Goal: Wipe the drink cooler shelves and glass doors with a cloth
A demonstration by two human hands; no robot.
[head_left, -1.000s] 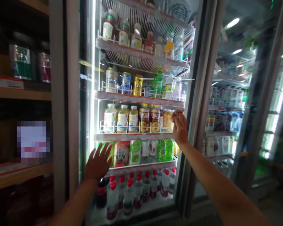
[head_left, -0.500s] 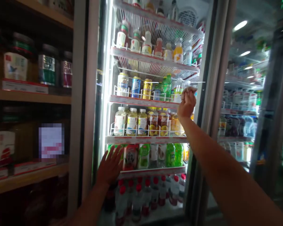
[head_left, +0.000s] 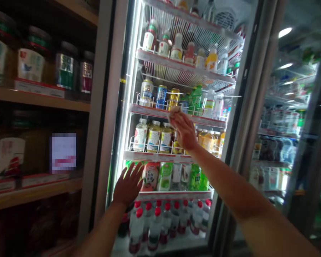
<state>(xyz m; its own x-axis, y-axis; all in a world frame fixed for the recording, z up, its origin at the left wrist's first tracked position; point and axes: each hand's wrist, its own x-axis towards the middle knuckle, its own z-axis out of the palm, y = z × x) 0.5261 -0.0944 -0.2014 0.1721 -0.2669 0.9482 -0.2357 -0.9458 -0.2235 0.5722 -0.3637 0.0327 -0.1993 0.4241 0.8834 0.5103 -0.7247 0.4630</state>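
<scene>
My left hand [head_left: 128, 185] lies flat with its fingers spread on the glass door [head_left: 149, 71] of a lit drinks fridge, low down in front of the green and pink bottles [head_left: 152, 176]. My right hand [head_left: 184, 131] is raised against the glass at mid height, before the row of yellow-labelled bottles [head_left: 153, 135]. Its fingers are closed on a small pale cloth [head_left: 174, 111], which is blurred. Above the cloth stands a row of cans [head_left: 162, 96].
The fridge's metal door frame [head_left: 243, 117] runs down on the right, with a second glass-door cooler [head_left: 283, 125] beyond it. To the left are dark wooden shelves [head_left: 40, 101] with jars [head_left: 64, 69] and price strips. Red-capped bottles [head_left: 160, 221] fill the fridge's bottom shelf.
My right hand with the cloth has swept from the door's right edge up and then left toward the middle of the glass. My left hand has stayed flat on the glass.
</scene>
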